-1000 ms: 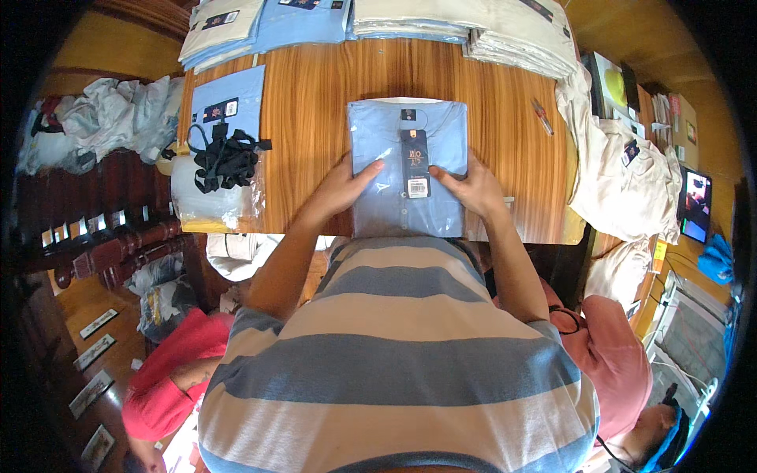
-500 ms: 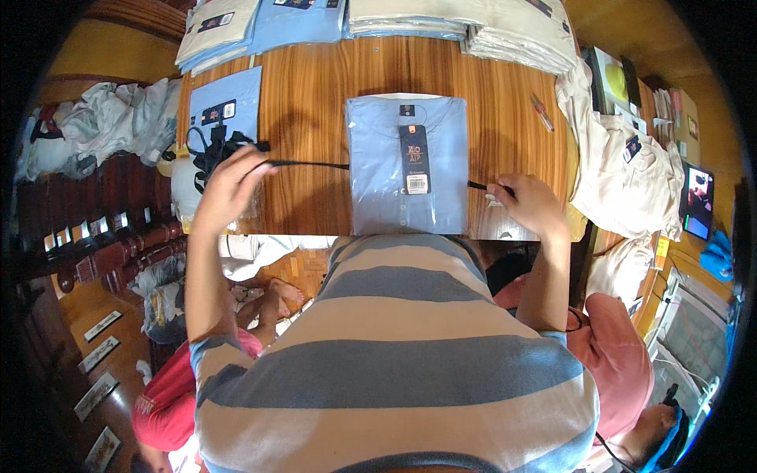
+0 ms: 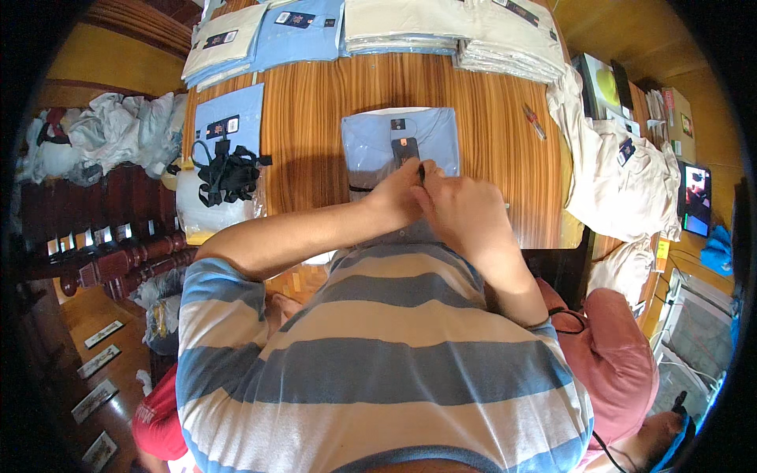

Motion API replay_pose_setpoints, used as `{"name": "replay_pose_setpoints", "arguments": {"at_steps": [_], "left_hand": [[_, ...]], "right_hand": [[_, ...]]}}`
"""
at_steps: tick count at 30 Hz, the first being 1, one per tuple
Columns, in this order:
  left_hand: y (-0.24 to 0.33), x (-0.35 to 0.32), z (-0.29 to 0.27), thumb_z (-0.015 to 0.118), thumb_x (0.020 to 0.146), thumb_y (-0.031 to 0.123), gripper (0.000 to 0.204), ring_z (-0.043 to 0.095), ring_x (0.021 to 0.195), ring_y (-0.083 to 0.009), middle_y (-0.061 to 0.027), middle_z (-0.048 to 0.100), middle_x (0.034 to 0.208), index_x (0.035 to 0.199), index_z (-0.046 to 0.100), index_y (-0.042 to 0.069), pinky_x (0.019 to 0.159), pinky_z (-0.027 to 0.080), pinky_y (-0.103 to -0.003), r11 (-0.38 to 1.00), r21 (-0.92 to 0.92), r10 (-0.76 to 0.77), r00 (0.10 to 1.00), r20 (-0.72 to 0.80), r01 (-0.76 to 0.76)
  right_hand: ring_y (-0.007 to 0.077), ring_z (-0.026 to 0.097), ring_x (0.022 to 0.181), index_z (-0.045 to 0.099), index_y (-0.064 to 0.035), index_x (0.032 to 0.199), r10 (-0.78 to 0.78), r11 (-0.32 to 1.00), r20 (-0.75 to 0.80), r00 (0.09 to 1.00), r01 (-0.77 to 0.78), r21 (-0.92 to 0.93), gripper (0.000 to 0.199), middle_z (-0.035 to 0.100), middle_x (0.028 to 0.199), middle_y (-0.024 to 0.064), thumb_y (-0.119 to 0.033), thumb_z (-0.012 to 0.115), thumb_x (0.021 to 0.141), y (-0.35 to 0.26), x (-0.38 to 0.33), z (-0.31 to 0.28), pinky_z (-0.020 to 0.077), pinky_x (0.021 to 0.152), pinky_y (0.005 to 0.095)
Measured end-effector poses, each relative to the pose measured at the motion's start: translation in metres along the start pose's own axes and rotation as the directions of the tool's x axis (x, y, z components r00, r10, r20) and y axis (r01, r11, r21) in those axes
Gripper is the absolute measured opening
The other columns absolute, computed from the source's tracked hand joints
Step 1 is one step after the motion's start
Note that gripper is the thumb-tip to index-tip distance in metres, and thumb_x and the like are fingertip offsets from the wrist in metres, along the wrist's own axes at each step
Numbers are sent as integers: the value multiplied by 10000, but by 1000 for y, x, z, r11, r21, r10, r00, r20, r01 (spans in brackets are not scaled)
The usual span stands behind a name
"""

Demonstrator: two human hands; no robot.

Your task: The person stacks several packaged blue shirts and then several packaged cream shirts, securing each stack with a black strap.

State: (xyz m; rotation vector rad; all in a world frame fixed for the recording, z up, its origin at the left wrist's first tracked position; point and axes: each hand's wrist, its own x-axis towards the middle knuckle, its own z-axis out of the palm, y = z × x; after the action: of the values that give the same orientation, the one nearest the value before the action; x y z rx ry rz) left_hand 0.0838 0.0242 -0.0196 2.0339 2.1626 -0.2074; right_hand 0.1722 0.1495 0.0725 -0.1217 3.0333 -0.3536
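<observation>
A folded light-blue shirt (image 3: 371, 140) with a dark hang tag (image 3: 404, 148) lies on the wooden table (image 3: 307, 118) in front of me. A thin black ribbon (image 3: 359, 188) crosses its near edge. My left hand (image 3: 397, 195) and my right hand (image 3: 461, 206) meet over the near part of the shirt, fingers pinched together on the ribbon's ends. The knot itself is hidden under my fingers.
A bundle of black ribbons (image 3: 229, 169) lies on a bagged blue shirt (image 3: 219, 126) at the left. Stacks of folded blue shirts (image 3: 296, 31) and beige shirts (image 3: 449, 27) line the far edge. Loose beige shirts (image 3: 623, 173) and a pen (image 3: 535, 122) lie right. A person in pink (image 3: 615, 363) sits lower right.
A second ago both hands lay flat on the shirt. Then they spread apart, pulling a black ribbon across it. Now they have come together over the shirt's near part.
</observation>
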Motion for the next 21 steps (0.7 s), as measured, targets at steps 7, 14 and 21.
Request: {"name": "replay_pose_setpoints", "arguments": {"at_steps": [7, 14, 21], "left_hand": [[-55, 6, -7, 648, 1029, 297, 252, 694, 903, -370, -177, 740, 978, 1078, 713, 58, 780, 538, -450, 602, -785, -17, 985, 170, 145], [-62, -1, -3, 667, 1041, 361, 339, 713, 934, -317, -175, 744, 1063, 1168, 645, 48, 804, 537, -436, 559, -815, -110, 988, 111, 154], [-26, -25, 12, 714, 949, 163, 336, 692, 1002, -304, -130, 688, 1067, 1236, 576, 56, 795, 585, -462, 756, -647, -304, 930, -205, 104]], "right_hand": [[359, 734, 756, 635, -19, 1231, -454, 774, -132, 881, 463, 433, 310, 694, 1238, 233, -257, 598, 1034, 4, -19, 79, 611, 625, 448], [368, 753, 801, 683, -54, 1071, -76, 997, 223, 972, 69, 41, 221, 734, 1115, 189, -248, 609, 999, -5, -8, 98, 612, 673, 489], [358, 735, 736, 733, -30, 1068, 41, 870, -251, 967, 89, 485, 246, 755, 903, 189, -250, 629, 1035, 110, -13, 85, 571, 665, 472]]}}
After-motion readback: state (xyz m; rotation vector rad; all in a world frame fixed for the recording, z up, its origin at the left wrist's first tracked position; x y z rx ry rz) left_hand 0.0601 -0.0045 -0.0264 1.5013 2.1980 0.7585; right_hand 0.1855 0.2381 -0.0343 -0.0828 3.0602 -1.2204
